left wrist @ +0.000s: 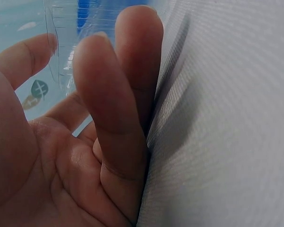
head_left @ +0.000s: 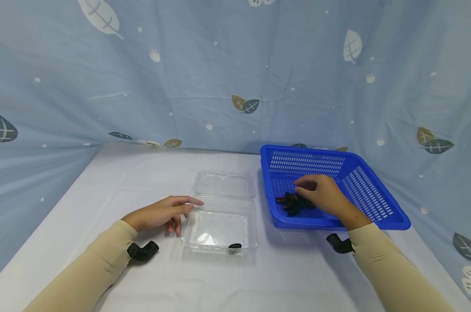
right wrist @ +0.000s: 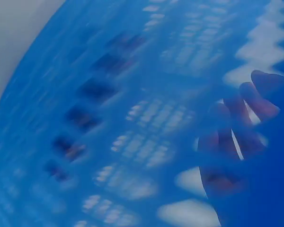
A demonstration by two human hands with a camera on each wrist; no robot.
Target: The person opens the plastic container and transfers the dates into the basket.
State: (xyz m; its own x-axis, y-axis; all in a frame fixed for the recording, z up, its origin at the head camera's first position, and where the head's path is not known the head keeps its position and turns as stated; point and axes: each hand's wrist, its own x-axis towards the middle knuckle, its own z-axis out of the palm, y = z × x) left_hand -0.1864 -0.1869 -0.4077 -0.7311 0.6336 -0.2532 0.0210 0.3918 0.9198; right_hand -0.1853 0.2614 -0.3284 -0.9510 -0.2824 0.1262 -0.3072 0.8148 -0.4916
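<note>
A hinged clear plastic clamshell box (head_left: pixel 219 229) lies with its lid (head_left: pixel 224 184) folded back on the white table. One small dark, shiny oval piece (head_left: pixel 235 245) sits in its near right corner. My left hand (head_left: pixel 163 215) has its index finger and thumb at the box's left rim; the other fingers, loosely bent, rest on the cloth in the left wrist view. Inside the blue basket (head_left: pixel 274 219) lies a heap of small dark brown pieces (head_left: pixel 292 202). Over the heap hovers my right hand (head_left: pixel 324 194), thumb and index fingertips apart, its fingers (right wrist: pixel 262 101) blurred in the right wrist view.
The basket's slotted walls stand around my right hand, its near rim under the wrist. A white cloth covers the table (head_left: pixel 204 286). Behind and at both sides hangs a blue leaf-patterned curtain (head_left: pixel 204 65).
</note>
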